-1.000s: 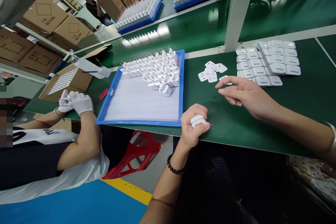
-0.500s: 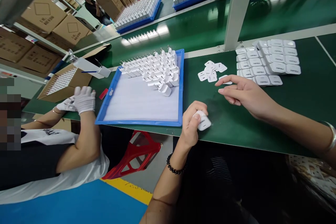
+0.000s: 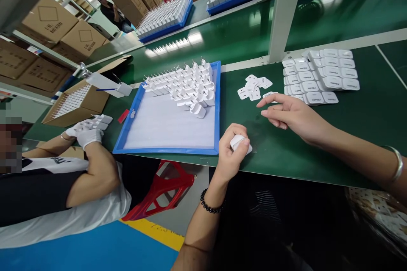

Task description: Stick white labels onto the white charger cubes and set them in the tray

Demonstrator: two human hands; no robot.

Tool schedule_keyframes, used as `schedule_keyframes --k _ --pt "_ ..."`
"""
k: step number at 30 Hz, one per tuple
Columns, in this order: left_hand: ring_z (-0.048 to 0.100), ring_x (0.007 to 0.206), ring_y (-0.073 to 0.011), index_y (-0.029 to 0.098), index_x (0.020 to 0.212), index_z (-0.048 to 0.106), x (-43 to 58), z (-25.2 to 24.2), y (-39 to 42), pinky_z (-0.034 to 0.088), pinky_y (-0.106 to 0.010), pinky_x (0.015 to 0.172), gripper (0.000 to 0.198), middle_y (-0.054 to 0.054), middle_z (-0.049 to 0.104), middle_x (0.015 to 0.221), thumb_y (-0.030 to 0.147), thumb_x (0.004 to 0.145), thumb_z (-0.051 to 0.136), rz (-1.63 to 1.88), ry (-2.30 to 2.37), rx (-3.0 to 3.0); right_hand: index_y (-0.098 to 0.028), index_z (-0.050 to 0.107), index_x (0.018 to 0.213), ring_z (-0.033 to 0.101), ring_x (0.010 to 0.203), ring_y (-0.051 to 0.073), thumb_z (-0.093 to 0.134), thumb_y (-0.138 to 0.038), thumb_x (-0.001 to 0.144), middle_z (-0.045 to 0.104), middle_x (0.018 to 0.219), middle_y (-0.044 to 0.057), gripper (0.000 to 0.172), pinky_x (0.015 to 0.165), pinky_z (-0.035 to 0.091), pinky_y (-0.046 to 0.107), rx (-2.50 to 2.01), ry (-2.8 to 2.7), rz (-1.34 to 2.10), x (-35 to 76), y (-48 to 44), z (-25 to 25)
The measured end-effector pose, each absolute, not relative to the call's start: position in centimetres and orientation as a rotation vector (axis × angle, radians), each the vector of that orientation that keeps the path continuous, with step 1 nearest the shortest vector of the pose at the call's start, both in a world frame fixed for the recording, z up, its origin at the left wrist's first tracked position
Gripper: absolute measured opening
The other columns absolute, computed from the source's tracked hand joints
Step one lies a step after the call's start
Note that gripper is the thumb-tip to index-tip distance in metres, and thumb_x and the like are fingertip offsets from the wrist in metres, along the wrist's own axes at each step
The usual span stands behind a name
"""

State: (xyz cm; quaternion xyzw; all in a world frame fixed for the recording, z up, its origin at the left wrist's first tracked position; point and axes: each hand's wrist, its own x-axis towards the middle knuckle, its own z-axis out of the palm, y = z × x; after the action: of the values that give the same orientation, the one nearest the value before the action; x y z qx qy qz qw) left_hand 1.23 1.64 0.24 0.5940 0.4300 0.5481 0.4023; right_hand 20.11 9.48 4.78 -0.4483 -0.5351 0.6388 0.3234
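My left hand (image 3: 231, 152) is closed round a small white charger (image 3: 241, 143) at the near edge of the green bench, just right of the blue tray (image 3: 165, 150). The tray holds several white chargers (image 3: 187, 87) packed toward its far side. My right hand (image 3: 291, 115) rests above the green mat with fingers loosely stretched out, holding nothing; its fingertips are beside a small heap of white labels (image 3: 254, 87). Rows of finished white chargers (image 3: 321, 76) lie flat just beyond that hand.
A co-worker's white-gloved hands (image 3: 85, 132) work at the left by an open cardboard box (image 3: 76, 99). A white post (image 3: 281, 12) rises behind the labels. Further blue trays of chargers (image 3: 165, 19) sit on the conveyor. A red stool (image 3: 162, 190) stands below the bench.
My left hand has turned the white charger over within its fingers. My right hand has drifted slightly left. The co-worker's gloved hands have moved down and to the left.
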Motion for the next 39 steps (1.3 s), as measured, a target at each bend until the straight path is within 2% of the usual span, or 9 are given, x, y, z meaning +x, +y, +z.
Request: schedule_keyframes --k 6,13,15,18,22,26,28,34,39 --pt "0.050 0.084 -0.0168 0.021 0.106 0.054 1.2 0.4 1.6 0.042 -0.028 0.073 0.044 -0.005 0.051 0.102 0.057 0.087 0.070 1.290 1.042 1.502 -0.018 0.066 0.100 0.039 0.052 0.010 0.064 -0.018 0.092 0.049 0.055 -0.004 0.009 0.052 0.029 0.024 -1.199 -1.380 1.610 20.6 10.2 5.2" --pt "0.049 0.078 -0.0150 0.021 0.091 0.053 1.3 1.1 0.8 0.041 -0.028 0.070 0.031 -0.002 0.051 0.092 0.047 0.090 0.070 1.404 1.144 1.622 -0.018 0.066 0.101 0.039 0.053 0.010 0.064 -0.019 0.092 0.049 0.057 -0.004 0.009 0.053 0.031 0.025 -1.239 -1.387 1.529 21.1 10.8 4.7" --pt "0.054 0.088 -0.0174 0.022 0.101 0.056 0.0 2.4 -0.2 0.045 -0.029 0.077 0.031 -0.004 0.053 0.099 0.046 0.090 0.071 1.346 1.176 1.693 -0.018 0.066 0.102 0.040 0.054 0.010 0.064 -0.023 0.093 0.050 0.058 -0.004 0.011 0.055 0.032 0.025 -1.226 -1.410 1.513 21.2 10.9 4.3" --pt "0.057 0.113 -0.0236 0.025 0.132 0.046 -3.7 4.7 -1.3 0.048 -0.034 0.093 0.053 -0.009 0.052 0.124 0.044 0.089 0.071 1.225 1.471 1.791 -0.019 0.066 0.103 0.041 0.055 0.011 0.067 -0.027 0.091 0.050 0.060 -0.004 0.015 0.056 0.034 0.026 -1.221 -1.418 1.489 21.3 11.2 3.7" --pt "0.061 0.117 -0.0291 0.022 0.131 0.046 -9.9 6.8 -0.3 0.049 -0.042 0.099 0.035 -0.012 0.057 0.124 0.031 0.099 0.054 0.820 2.165 1.915 -0.019 0.066 0.104 0.042 0.055 0.011 0.068 -0.032 0.089 0.051 0.061 -0.004 0.020 0.057 0.037 0.027 -1.230 -1.412 1.501 21.2 11.4 3.3" --pt "0.068 0.106 -0.0363 0.021 0.119 0.061 -14.1 7.6 2.7 0.052 -0.046 0.090 0.029 -0.014 0.064 0.118 0.023 0.090 0.063 0.125 2.541 1.969 -0.019 0.065 0.104 0.042 0.056 0.012 0.071 -0.038 0.085 0.051 0.061 -0.004 0.027 0.058 0.038 0.028 -1.223 -1.438 1.512 20.9 11.2 3.3" --pt "0.070 0.101 -0.0368 0.021 0.114 0.065 -15.3 7.8 4.4 0.053 -0.046 0.087 0.029 -0.013 0.066 0.116 0.019 0.085 0.066 0.004 2.578 1.917 -0.019 0.064 0.103 0.042 0.056 0.012 0.073 -0.043 0.083 0.051 0.060 -0.004 0.033 0.058 0.039 0.028 -1.215 -1.458 1.501 20.8 11.1 3.2" --pt "0.070 0.101 -0.0312 0.021 0.114 0.065 -17.0 7.4 9.1 0.053 -0.040 0.091 0.036 -0.012 0.067 0.114 0.014 0.079 0.068 0.192 2.529 1.890 -0.019 0.062 0.102 0.044 0.056 0.013 0.071 -0.049 0.082 0.053 0.060 -0.004 0.037 0.059 0.040 0.029 -1.209 -1.520 1.488 20.6 11.1 2.8" --pt "0.070 0.094 -0.0272 0.016 0.132 0.046 -17.5 5.7 11.1 0.055 -0.038 0.086 0.061 -0.011 0.066 0.109 0.016 0.077 0.074 0.480 2.510 1.791 -0.019 0.062 0.101 0.045 0.056 0.013 0.069 -0.047 0.084 0.054 0.060 -0.004 0.034 0.060 0.041 0.029 -1.179 -1.563 1.476 20.6 11.0 2.6"
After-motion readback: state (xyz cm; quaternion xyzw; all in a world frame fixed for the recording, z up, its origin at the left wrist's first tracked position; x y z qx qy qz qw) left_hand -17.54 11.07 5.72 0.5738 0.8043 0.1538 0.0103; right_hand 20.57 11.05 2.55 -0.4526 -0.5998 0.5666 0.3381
